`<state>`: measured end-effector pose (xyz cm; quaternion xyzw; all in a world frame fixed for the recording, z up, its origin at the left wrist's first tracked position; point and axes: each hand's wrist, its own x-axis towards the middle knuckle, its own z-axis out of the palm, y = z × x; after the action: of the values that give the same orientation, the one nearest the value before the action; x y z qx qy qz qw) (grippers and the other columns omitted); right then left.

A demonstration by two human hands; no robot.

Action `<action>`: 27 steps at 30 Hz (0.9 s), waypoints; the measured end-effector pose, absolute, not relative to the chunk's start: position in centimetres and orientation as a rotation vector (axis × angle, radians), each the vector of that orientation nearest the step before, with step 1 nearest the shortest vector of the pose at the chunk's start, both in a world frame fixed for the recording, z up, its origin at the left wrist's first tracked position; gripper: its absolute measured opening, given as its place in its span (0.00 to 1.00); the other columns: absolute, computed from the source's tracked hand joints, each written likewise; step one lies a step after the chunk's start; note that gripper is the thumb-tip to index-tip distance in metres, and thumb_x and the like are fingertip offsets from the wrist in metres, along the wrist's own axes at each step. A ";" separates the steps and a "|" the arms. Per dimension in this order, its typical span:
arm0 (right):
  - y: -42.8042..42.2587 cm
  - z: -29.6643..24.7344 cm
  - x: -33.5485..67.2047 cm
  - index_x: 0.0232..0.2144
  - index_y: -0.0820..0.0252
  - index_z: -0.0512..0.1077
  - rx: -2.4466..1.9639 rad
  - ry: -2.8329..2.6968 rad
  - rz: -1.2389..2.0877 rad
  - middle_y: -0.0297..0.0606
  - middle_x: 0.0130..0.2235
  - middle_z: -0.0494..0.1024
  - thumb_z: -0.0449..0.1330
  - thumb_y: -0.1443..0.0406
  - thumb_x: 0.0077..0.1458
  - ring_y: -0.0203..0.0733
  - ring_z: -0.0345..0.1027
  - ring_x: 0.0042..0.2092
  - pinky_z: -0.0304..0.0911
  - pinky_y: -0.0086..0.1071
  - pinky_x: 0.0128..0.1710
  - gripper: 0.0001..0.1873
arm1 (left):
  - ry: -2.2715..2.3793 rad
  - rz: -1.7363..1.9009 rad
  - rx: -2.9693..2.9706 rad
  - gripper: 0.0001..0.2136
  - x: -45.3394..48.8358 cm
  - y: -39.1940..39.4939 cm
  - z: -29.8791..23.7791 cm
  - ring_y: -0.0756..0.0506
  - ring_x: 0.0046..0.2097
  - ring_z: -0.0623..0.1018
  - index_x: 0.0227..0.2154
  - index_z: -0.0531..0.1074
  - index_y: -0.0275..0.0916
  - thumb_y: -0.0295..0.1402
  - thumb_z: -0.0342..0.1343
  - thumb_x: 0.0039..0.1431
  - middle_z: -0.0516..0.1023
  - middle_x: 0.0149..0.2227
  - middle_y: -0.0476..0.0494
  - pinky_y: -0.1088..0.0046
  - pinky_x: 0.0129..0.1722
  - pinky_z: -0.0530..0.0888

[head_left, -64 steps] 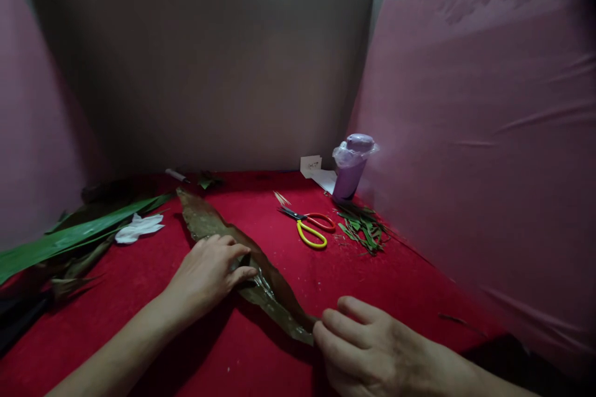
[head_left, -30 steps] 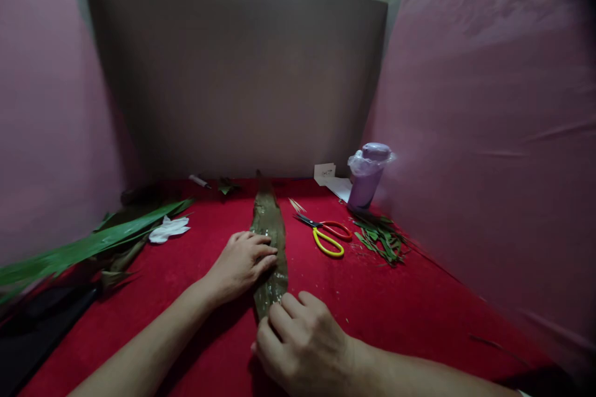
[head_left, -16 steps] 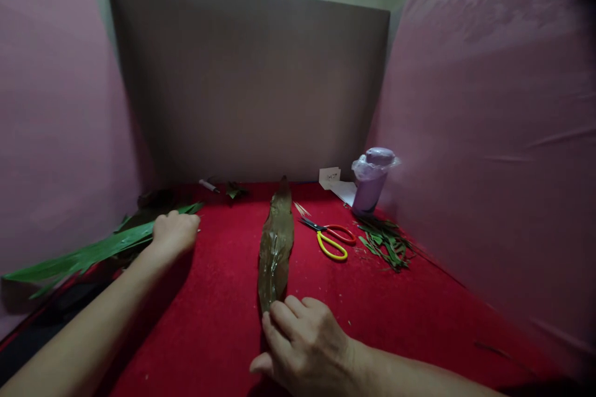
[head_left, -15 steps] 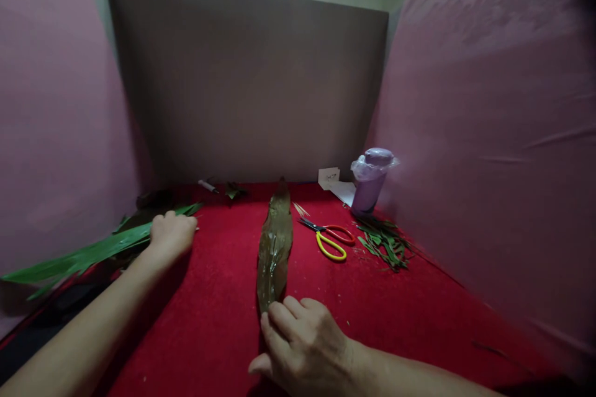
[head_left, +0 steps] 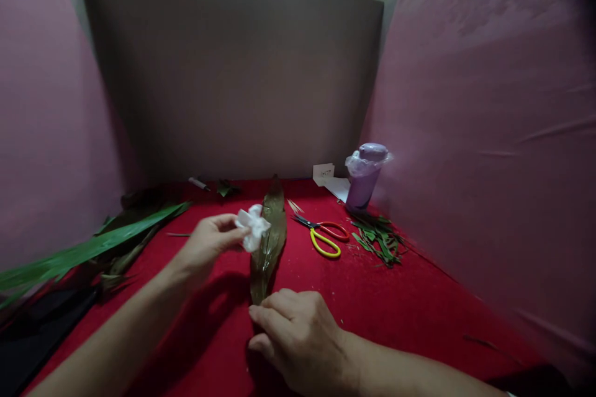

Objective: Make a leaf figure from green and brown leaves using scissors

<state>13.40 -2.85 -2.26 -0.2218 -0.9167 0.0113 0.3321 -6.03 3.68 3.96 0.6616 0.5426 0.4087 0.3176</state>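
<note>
A long brownish-green leaf [head_left: 272, 232] with a wet shine lies lengthwise on the red cloth, pointing away from me. My right hand [head_left: 300, 335] is closed at its near end, the fingers covering the tip. Between the thumb and fingers of my left hand [head_left: 212, 242] is a crumpled white tissue [head_left: 252, 227]. The tissue is over the left edge of the leaf; whether it touches the leaf I cannot tell. Scissors [head_left: 319, 232] with one red and one yellow handle rest to the right of the leaf, blades partly apart.
Long green leaves [head_left: 93, 251] are heaped on the left beside a black item [head_left: 44, 332]. Toothpicks [head_left: 295, 206], a white card [head_left: 323, 173], a purple tumbler [head_left: 365, 183] and leaf scraps [head_left: 379, 239] sit to the right. A white tube [head_left: 198, 183] lies at the back.
My left hand has moved right from the green leaves to the brownish leaf, and the white tissue now shows in it. My right hand stays at the leaf's near end. The view has shifted slightly.
</note>
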 end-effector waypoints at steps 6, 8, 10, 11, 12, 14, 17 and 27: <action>-2.2 -2.3 13.8 0.29 0.60 0.69 -0.746 -2.341 0.094 0.36 0.27 0.72 0.49 0.65 0.59 0.38 0.64 0.29 0.56 0.30 0.29 0.11 | 1.258 1.036 1.559 0.07 -2.9 3.3 1.1 0.47 0.29 0.73 0.27 0.74 0.34 0.33 0.58 0.44 0.76 0.26 0.47 0.72 0.31 0.68; -1.5 -1.9 13.8 0.29 0.61 0.69 -0.808 -2.254 0.095 0.38 0.30 0.72 0.50 0.66 0.59 0.39 0.64 0.32 0.58 0.30 0.32 0.10 | 1.256 1.009 1.560 0.07 -3.3 3.6 0.5 0.47 0.29 0.73 0.26 0.74 0.34 0.33 0.59 0.43 0.76 0.25 0.47 0.72 0.30 0.68; -0.3 -1.2 13.6 0.33 0.61 0.70 -0.853 -2.175 0.070 0.40 0.34 0.73 0.50 0.67 0.59 0.41 0.64 0.37 0.59 0.33 0.36 0.08 | 1.246 0.985 1.562 0.08 -3.6 3.8 0.0 0.47 0.28 0.74 0.25 0.75 0.34 0.34 0.59 0.43 0.76 0.24 0.47 0.72 0.30 0.68; 0.4 -0.8 13.4 0.36 0.61 0.70 -0.873 -2.163 0.049 0.41 0.36 0.73 0.52 0.67 0.58 0.42 0.63 0.39 0.59 0.34 0.38 0.07 | 1.243 0.975 1.564 0.08 -3.7 3.8 -0.1 0.47 0.28 0.74 0.25 0.75 0.34 0.34 0.58 0.43 0.76 0.24 0.46 0.72 0.30 0.68; 1.2 -0.5 13.1 0.37 0.61 0.70 -0.895 -2.176 0.029 0.42 0.38 0.73 0.53 0.66 0.57 0.43 0.63 0.40 0.59 0.35 0.39 0.07 | 1.243 0.967 1.567 0.09 -3.8 3.8 -0.2 0.47 0.27 0.74 0.25 0.75 0.34 0.35 0.58 0.43 0.76 0.24 0.46 0.72 0.29 0.68; 2.7 -0.1 12.4 0.35 0.62 0.71 -0.989 -2.256 0.022 0.42 0.36 0.74 0.58 0.63 0.55 0.43 0.63 0.39 0.59 0.35 0.38 0.08 | 1.249 0.948 1.584 0.08 -4.0 3.7 -0.3 0.47 0.26 0.74 0.24 0.75 0.34 0.34 0.57 0.43 0.77 0.23 0.47 0.72 0.29 0.69; 4.2 -0.4 11.6 0.28 0.62 0.72 -1.114 -2.365 0.062 0.39 0.29 0.73 0.62 0.61 0.51 0.41 0.64 0.33 0.57 0.32 0.32 0.09 | 1.270 0.914 1.628 0.06 -4.4 3.5 0.2 0.46 0.28 0.75 0.23 0.75 0.35 0.30 0.58 0.40 0.78 0.23 0.47 0.71 0.30 0.70; 4.3 -2.5 12.1 0.29 0.60 0.74 -0.950 -2.391 0.142 0.37 0.36 0.72 0.60 0.69 0.52 0.38 0.63 0.38 0.57 0.30 0.38 0.02 | 1.304 0.880 1.891 0.18 -4.6 8.0 0.2 0.43 0.42 0.77 0.37 0.76 0.34 0.22 0.49 0.41 0.80 0.39 0.41 0.67 0.44 0.70</action>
<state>12.14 4.33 -2.52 -0.3542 -0.8911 0.0531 0.2787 -4.61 8.05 0.18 0.7245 0.4997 0.3371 0.3343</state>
